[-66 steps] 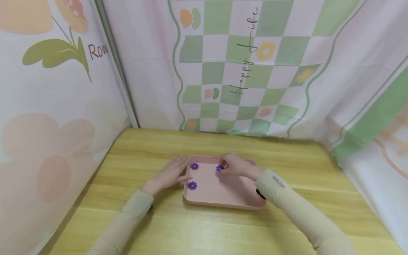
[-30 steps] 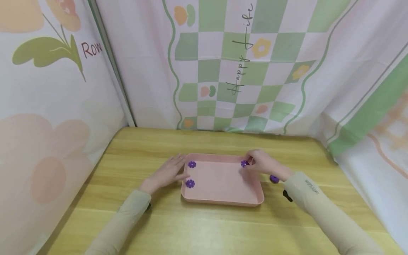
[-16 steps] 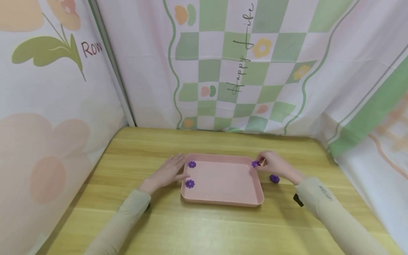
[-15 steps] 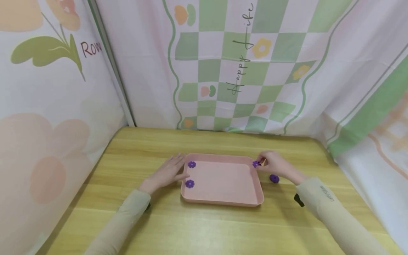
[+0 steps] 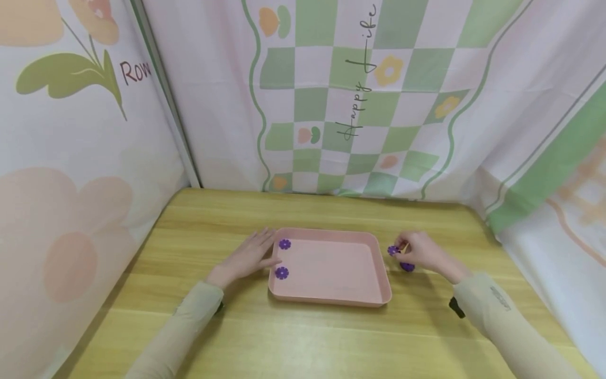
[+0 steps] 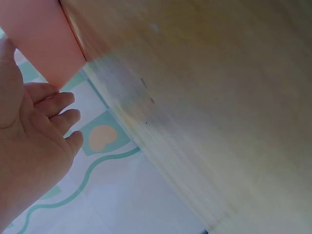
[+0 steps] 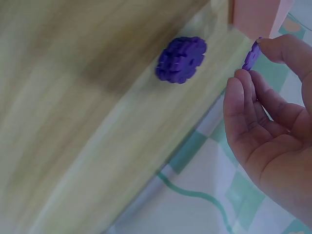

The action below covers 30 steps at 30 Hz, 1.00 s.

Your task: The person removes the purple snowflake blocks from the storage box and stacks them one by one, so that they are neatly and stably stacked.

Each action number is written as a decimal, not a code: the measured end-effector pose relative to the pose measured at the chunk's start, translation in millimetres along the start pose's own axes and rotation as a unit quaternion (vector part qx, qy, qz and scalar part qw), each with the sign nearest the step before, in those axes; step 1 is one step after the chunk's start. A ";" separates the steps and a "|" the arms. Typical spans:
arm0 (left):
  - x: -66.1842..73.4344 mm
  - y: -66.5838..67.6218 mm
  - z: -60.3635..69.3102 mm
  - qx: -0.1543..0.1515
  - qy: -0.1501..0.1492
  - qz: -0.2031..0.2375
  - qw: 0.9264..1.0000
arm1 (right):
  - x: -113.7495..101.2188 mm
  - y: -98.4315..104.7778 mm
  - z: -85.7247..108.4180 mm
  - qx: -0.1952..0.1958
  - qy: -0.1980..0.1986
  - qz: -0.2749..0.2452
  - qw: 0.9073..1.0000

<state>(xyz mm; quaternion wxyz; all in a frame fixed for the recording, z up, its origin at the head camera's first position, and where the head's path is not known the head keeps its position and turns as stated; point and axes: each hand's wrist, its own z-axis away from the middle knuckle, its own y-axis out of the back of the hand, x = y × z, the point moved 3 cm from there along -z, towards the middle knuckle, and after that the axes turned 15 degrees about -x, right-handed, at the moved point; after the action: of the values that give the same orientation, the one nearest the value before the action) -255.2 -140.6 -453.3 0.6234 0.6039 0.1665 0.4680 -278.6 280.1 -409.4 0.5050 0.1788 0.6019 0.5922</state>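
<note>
A pink rectangular tray [image 5: 331,268] lies on the table, with two purple snowflake discs [image 5: 282,272] along its left side. My left hand [image 5: 246,260] rests at the tray's left edge, fingers straight and thumb over the rim. Beyond the tray's right side, my right hand [image 5: 423,251] pinches another purple snowflake disc [image 5: 392,250] between thumb and fingers. In the right wrist view that disc [image 7: 251,56] is seen nearly edge-on. Close below the right hand, a small stack of purple snowflake discs [image 7: 181,59] sits on the tabletop; the head view shows it partly covered by the hand.
The wooden table [image 5: 303,342] reaches back to a checkered curtain [image 5: 350,121]. A floral curtain [image 5: 71,210] hangs along the left side, and another curtain [image 5: 558,210] along the right.
My right hand has carried the pinched disc rightward from over the tray, past its right rim, and slightly down towards the stack. My left hand stays at the tray's left edge.
</note>
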 end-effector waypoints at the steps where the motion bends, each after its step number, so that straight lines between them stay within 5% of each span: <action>1: -0.1 -0.1 -0.1 0.000 0.000 0.000 1.000 | 1.1 -1.0 1.2 0.000 0.000 -0.002 1.000; 19: 0.0 -0.1 0.7 0.003 -0.002 0.007 1.000 | 26.1 -14.9 17.3 0.025 -0.025 -0.001 0.999; 30: -1.4 -1.8 -1.1 0.001 0.004 0.005 1.000 | 30.0 -19.3 26.1 0.008 -0.045 -0.004 0.999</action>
<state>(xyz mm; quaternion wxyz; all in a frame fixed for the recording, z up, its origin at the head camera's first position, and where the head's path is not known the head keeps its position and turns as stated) -256.1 -140.8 -455.7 0.6200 0.6031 0.1669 0.4733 -262.6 313.9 -433.0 0.5325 0.2069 0.5841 0.5767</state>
